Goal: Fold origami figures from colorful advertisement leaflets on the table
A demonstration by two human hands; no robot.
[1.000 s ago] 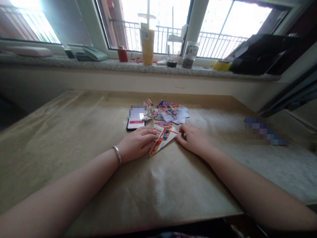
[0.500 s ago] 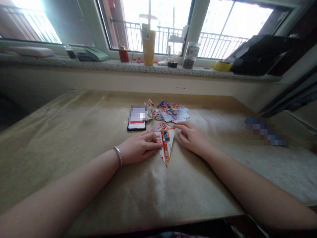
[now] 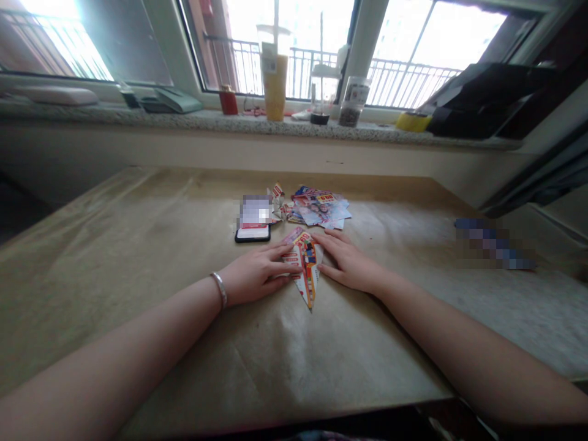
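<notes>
A folded piece of colourful printed paper (image 3: 307, 272), narrowing to a point towards me, lies on the brown paper-covered table (image 3: 138, 245). My left hand (image 3: 255, 272), with a silver bracelet on the wrist, lies flat with its fingers stretched onto the paper's left side. My right hand (image 3: 348, 261) presses flat on the paper's right side, fingers extended. Just behind lie a phone (image 3: 253, 225) and a pile of colourful paper pieces (image 3: 316, 207).
A stone windowsill (image 3: 184, 119) runs along the back with a tall orange drink cup (image 3: 274, 79), a red can (image 3: 226, 101), jars (image 3: 353, 101), a yellow tape roll (image 3: 412, 121) and a black bag (image 3: 482, 98). A blurred blue item (image 3: 493, 243) lies at the table's right.
The folded paper has turned from slanting leftward to pointing at me. My right hand has slid left onto its right side; my left hand stays pressed on the left side.
</notes>
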